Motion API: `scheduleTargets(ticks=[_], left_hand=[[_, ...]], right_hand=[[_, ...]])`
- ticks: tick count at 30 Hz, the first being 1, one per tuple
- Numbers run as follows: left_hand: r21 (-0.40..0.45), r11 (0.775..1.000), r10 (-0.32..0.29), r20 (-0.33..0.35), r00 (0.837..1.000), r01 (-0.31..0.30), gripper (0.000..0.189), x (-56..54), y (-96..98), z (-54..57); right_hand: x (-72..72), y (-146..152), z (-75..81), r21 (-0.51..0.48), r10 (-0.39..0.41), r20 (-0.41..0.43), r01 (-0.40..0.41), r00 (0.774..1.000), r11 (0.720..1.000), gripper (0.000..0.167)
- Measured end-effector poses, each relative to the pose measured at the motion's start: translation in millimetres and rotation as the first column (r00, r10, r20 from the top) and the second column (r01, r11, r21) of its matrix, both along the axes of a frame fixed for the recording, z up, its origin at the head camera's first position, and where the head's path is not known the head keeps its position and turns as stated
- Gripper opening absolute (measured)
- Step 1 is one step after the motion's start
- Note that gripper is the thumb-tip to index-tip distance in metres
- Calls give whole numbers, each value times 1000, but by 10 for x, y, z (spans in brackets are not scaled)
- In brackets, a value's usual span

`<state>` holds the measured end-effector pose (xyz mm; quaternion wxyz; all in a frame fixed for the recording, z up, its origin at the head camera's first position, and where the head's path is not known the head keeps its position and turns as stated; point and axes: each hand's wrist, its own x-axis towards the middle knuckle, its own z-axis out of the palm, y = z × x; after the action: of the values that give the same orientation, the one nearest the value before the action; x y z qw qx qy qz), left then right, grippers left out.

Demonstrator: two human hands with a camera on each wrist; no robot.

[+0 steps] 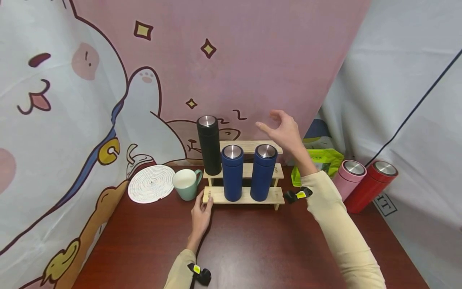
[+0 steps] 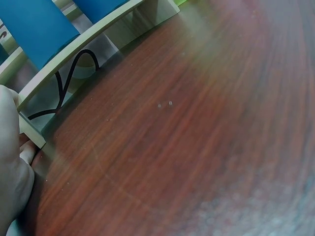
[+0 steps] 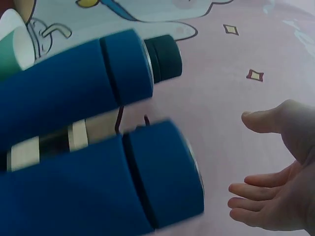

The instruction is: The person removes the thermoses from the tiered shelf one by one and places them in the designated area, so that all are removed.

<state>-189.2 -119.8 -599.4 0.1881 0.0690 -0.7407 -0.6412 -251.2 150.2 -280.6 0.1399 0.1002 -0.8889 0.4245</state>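
A tiered wooden rack (image 1: 245, 196) stands on the table. On its bottom step are two blue thermos bottles (image 1: 232, 172) with silver-topped lids, upright side by side. A black thermos bottle (image 1: 209, 148) stands on a higher step at the left. My left hand (image 1: 201, 214) grips the rack's left front end, thumb on top; in the left wrist view part of the hand (image 2: 12, 162) shows around the end board. Above the rack's right side my right hand (image 1: 286, 130) is raised with nothing in it, thumb and fingers spread apart, also plain in the right wrist view.
Left of the rack stand a mint-green mug (image 1: 185, 184) and a round white woven mat (image 1: 151, 184). To the right are a green bag (image 1: 325, 158), a pink bottle (image 1: 348, 176) and a red bottle (image 1: 373, 186). A patterned cloth hangs behind.
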Motion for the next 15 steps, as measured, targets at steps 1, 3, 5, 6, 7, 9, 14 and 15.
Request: scheduleTargets(ticks=[1, 3, 5, 6, 7, 9, 14, 15], left_hand=[[-1, 1000, 2, 1, 1000, -2, 49, 0, 0, -2], [2, 1000, 2, 2, 1000, -2, 49, 1, -5, -4], [2, 1000, 6, 1, 1000, -6, 50, 3, -13, -5], [5, 1000, 6, 1, 1000, -6, 50, 3, -17, -5], [2, 1000, 5, 2, 1000, -5, 50, 4, -21, -5], [2, 1000, 3, 1, 1000, -3, 50, 6, -25, -6], [0, 1000, -7, 3, 1000, 7, 50, 6, -10, -10], [5, 1000, -9, -1, 1000, 9, 51, 2, -2, -14]], right_hand=[[-3, -40, 5, -10, 12, 6, -12, 1000, 1000, 75], [-7, -129, 18, -27, 34, 19, -33, 999, 999, 75], [-8, -222, 32, -41, 56, 28, -55, 998, 998, 74], [-10, -266, 36, -45, 65, 30, -64, 997, 997, 74], [-8, -311, 43, -50, 72, 32, -71, 997, 996, 74], [-7, -396, 55, -60, 88, 44, -85, 995, 995, 75], [-24, -567, 57, -82, 114, 75, -108, 991, 991, 78], [-33, -596, 54, -86, 118, 77, -112, 990, 990, 78]])
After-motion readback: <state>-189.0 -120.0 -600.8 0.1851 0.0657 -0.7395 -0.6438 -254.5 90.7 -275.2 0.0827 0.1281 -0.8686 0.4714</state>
